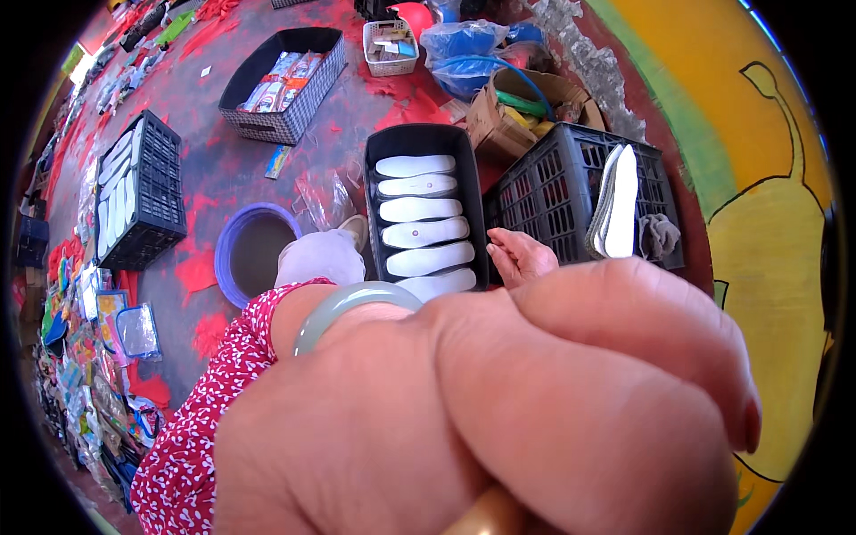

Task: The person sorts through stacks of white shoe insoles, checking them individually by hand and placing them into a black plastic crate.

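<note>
My left hand [499, 401] fills the view close to the camera; I cannot tell its grip. My right hand [520, 256] hovers open, empty, just right of the black tray [374, 178], nearer the white insoles [419, 234] lying crosswise.
</note>
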Tool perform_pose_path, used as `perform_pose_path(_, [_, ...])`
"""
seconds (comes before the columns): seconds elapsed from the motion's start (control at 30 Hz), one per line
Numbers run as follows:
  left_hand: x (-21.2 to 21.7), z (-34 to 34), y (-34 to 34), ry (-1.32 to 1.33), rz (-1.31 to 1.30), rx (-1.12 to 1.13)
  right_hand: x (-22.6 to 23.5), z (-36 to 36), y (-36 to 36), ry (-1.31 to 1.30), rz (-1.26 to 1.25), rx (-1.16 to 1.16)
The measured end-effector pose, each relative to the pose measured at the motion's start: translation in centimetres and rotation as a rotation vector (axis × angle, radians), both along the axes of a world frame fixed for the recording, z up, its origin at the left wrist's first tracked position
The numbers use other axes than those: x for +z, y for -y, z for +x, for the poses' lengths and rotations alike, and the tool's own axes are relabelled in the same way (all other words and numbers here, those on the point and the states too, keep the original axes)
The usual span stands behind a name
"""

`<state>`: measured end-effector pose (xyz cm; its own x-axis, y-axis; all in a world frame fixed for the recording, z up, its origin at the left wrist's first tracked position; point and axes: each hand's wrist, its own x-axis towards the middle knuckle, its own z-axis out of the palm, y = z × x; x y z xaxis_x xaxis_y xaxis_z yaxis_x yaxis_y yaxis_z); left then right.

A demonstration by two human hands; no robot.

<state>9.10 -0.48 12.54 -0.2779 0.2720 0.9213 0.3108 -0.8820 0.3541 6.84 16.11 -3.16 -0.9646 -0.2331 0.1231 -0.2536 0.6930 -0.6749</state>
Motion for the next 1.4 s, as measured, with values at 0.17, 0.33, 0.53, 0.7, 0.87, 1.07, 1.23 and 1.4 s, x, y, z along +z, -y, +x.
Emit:
perform_pose_path(0.17, [-0.1,-0.6,0.3,0.031,0.031,-0.047,-0.5,-0.6,-0.2,-0.013,0.016,-0.03])
perform_pose_path(0.33, [0.5,0.7,1.9,0.018,0.049,0.002,2.4,-1.7,-2.1,-0.487,-0.021,-0.212])
perform_pose_path(0.53, [1.0,0.7,1.2,0.007,0.099,0.003,0.9,-3.9,-11.5,-0.488,0.616,-0.85])
perform_pose_path(0.7, [0.1,1.9,0.1,-0.089,0.14,0.107,2.8,-4.8,-10.2,-0.029,0.504,-0.975])
perform_pose_path(0.87, [0.9,2.6,0.2,-0.052,0.094,0.209,3.2,-4.8,-10.1,-0.003,0.51,-0.969])
perform_pose_path(1.07, [1.3,2.8,0.3,-0.094,0.059,0.261,2.9,-4.1,-11.2,-0.044,0.462,-0.913])
perform_pose_path(1.23, [1.2,2.6,0.6,-0.177,0.008,0.238,2.6,-3.9,-11.9,-0.106,0.399,-0.904])
perform_pose_path(1.4, [1.2,2.5,0.6,-0.169,-0.084,0.183,3.0,-4.0,-12.1,-0.09,0.399,-0.968])
